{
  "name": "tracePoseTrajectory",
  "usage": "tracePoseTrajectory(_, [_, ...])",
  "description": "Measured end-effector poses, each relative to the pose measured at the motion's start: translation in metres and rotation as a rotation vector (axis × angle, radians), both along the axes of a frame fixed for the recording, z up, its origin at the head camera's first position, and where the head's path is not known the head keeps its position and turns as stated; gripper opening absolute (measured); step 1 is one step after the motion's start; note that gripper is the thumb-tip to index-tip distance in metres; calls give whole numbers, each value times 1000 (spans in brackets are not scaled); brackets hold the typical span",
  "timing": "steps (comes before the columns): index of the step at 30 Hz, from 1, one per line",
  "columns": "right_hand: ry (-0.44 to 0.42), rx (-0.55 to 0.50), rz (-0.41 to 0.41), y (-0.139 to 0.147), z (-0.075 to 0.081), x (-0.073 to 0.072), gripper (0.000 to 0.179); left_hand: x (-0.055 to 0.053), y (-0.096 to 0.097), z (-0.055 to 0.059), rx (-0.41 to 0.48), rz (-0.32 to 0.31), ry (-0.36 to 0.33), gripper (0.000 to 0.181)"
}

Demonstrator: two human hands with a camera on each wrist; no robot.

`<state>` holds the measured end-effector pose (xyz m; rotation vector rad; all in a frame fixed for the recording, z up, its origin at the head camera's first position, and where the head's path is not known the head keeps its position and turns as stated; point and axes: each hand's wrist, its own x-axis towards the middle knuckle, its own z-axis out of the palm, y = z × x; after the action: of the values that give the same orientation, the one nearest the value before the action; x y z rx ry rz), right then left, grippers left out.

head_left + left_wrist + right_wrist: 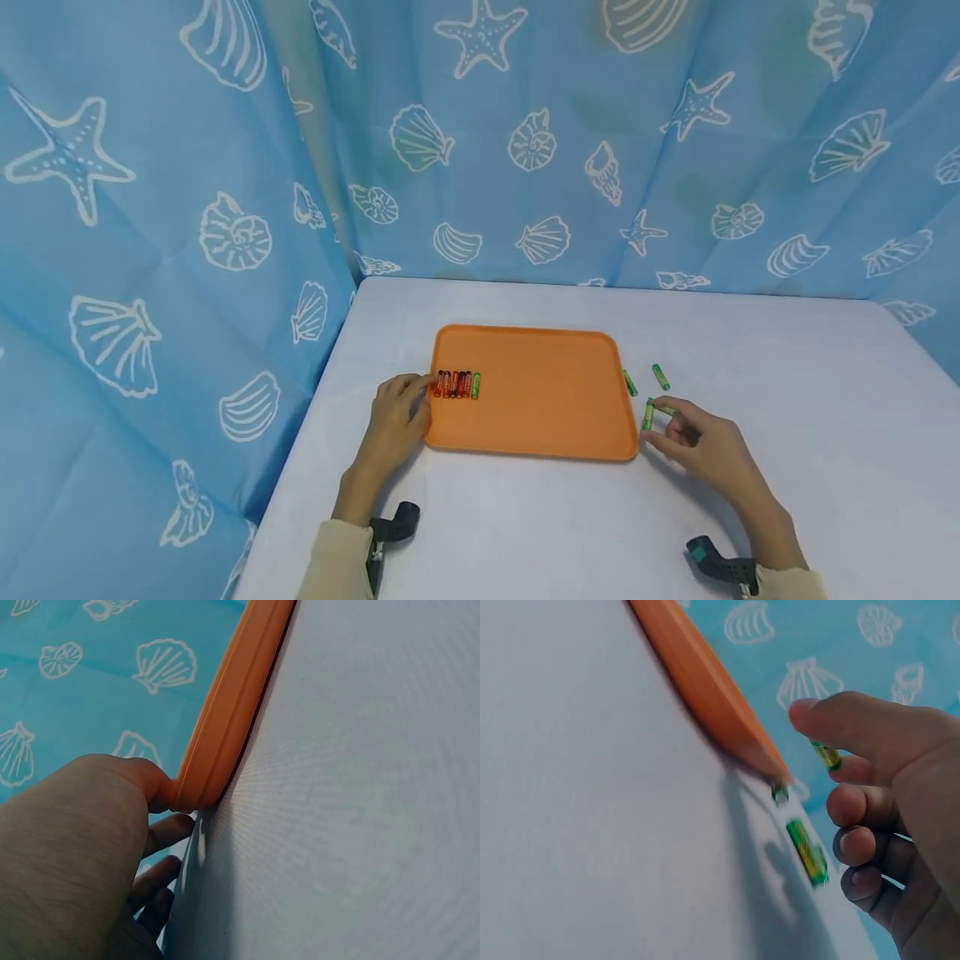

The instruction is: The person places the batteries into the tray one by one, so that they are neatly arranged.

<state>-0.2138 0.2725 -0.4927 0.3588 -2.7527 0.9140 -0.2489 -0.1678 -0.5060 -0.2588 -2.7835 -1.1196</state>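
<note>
My right hand (705,446) pinches a green battery (648,414) between thumb and index finger, just off the tray's right edge. In the right wrist view, the thumb partly hides the held battery (826,755); the other fingers are curled. My left hand (393,421) touches the left rim of the orange tray (540,392), its index finger reaching to the end of a battery row. Several red batteries (453,384) stand side by side there, with a green battery (476,386) at the row's right end. In the left wrist view, the lower fingers hang loosely outside the rim (217,727).
Loose green batteries lie right of the tray: one battery (630,382) by its edge, another battery (661,377) farther out, and one battery (666,410) partly behind the right fingers. A white table (525,533) carries everything. Blue shell-print curtains (487,200) hang behind and to the left.
</note>
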Motion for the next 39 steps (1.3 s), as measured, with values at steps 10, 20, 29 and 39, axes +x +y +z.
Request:
tracePoseTrajectory(10, [8,-55,178,-47,19,-16,45,3,3,0,0,7,9,38])
tracePoseTrajectory(20, [-20,-24,313,-91,33,-31,42,5,0,0,1,22,12,38])
tracePoseTrajectory(29, [-21,-16,334,-121,32,-40,44,4,6,-1,-12,-11,-2,39])
tracePoseTrajectory(39, [-60,-16,334,-141,29,-50,40,2,2,0,-9,-3,9,38])
